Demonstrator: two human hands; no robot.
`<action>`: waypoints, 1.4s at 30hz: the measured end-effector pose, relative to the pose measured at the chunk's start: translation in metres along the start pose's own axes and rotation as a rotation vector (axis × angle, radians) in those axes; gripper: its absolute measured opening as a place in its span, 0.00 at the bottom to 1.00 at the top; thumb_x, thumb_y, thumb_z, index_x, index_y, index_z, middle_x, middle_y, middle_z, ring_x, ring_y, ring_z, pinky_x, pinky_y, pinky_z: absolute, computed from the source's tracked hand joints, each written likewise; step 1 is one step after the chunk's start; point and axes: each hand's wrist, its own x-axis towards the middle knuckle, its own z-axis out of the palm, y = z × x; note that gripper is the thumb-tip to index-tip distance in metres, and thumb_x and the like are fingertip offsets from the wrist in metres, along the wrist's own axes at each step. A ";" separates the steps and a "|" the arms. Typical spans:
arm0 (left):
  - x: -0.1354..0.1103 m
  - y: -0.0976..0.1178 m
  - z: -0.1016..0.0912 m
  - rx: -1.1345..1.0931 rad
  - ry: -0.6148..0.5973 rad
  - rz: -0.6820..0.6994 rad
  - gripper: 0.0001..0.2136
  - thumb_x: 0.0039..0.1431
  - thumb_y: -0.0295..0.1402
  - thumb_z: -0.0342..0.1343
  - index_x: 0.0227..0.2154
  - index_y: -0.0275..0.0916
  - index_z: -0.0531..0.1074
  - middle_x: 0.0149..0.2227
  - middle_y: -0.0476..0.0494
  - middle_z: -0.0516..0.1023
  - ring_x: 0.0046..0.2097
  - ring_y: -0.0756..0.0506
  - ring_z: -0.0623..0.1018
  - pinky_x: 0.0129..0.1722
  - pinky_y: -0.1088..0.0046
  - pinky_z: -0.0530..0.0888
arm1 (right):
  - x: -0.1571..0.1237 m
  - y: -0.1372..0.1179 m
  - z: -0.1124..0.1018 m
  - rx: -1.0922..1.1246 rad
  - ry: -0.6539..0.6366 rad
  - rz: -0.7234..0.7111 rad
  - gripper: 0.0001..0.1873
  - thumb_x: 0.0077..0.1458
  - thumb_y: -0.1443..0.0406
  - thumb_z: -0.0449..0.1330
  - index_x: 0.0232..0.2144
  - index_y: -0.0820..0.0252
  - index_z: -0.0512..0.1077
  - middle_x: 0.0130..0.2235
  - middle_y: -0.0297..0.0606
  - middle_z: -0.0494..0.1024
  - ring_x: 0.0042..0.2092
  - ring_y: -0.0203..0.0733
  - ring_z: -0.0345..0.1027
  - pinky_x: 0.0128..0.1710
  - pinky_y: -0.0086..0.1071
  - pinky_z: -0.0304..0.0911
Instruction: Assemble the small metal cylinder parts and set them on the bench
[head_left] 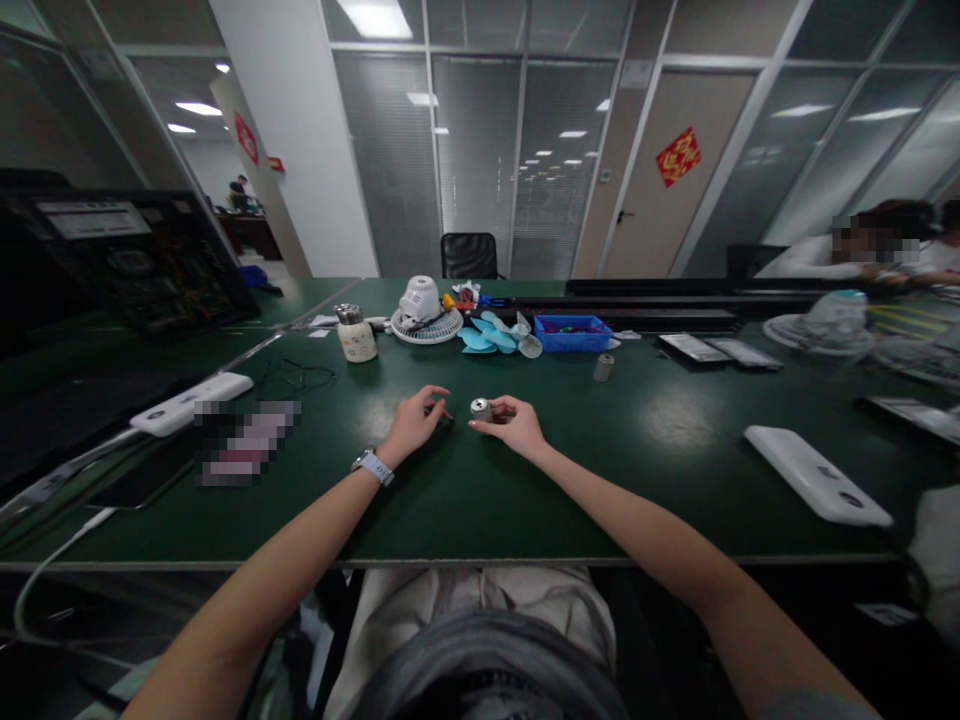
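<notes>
My right hand (517,425) pinches a small silver cylindrical motor (481,409) between thumb and fingers, low over the green table. Its pale end with dark marks faces up. Just left of it, my left hand (417,422) rests at the tabletop with fingers bent and apart, and no object shows in them. A gap separates the left fingertips from the motor. Farther off to the right, a similar metal cylinder (603,368) stands upright on the table.
Behind my hands are a white fan body (420,302), blue fan blades (491,334), a blue parts tray (574,346) and a cream bottle (357,338). White power strips (817,475) flank the work area. A person (817,258) sits at far right.
</notes>
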 end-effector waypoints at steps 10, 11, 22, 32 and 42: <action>0.000 -0.003 0.001 -0.006 0.001 0.011 0.13 0.61 0.38 0.48 0.46 0.40 0.69 0.31 0.48 0.81 0.32 0.47 0.79 0.34 0.72 0.72 | 0.003 0.004 -0.002 -0.075 -0.011 -0.048 0.23 0.35 0.61 0.72 0.38 0.62 0.76 0.37 0.41 0.80 0.39 0.43 0.74 0.43 0.38 0.67; 0.001 -0.003 0.002 -0.004 0.001 0.014 0.13 0.61 0.38 0.48 0.46 0.40 0.69 0.31 0.48 0.81 0.32 0.47 0.79 0.34 0.72 0.72 | 0.003 0.005 -0.002 -0.068 -0.013 -0.047 0.23 0.35 0.61 0.72 0.38 0.61 0.76 0.37 0.41 0.80 0.39 0.43 0.74 0.43 0.38 0.67; 0.000 0.001 0.000 0.019 -0.001 0.005 0.14 0.61 0.37 0.47 0.46 0.40 0.69 0.31 0.48 0.81 0.30 0.47 0.78 0.32 0.72 0.70 | 0.003 0.007 -0.003 -0.150 0.004 -0.049 0.22 0.37 0.59 0.71 0.37 0.60 0.75 0.35 0.39 0.80 0.38 0.42 0.74 0.41 0.36 0.67; -0.001 0.001 -0.002 0.037 0.012 0.010 0.14 0.61 0.38 0.47 0.46 0.41 0.69 0.32 0.47 0.81 0.28 0.47 0.77 0.30 0.73 0.69 | 0.046 0.037 -0.123 -0.428 0.788 0.027 0.28 0.41 0.53 0.67 0.43 0.62 0.75 0.38 0.45 0.80 0.38 0.46 0.74 0.41 0.37 0.68; -0.001 0.001 -0.001 0.001 0.014 0.000 0.14 0.61 0.38 0.47 0.46 0.40 0.69 0.31 0.47 0.81 0.30 0.47 0.79 0.33 0.72 0.71 | 0.042 0.088 -0.230 -0.520 1.044 0.300 0.27 0.41 0.60 0.68 0.45 0.62 0.75 0.40 0.47 0.80 0.42 0.51 0.74 0.45 0.43 0.64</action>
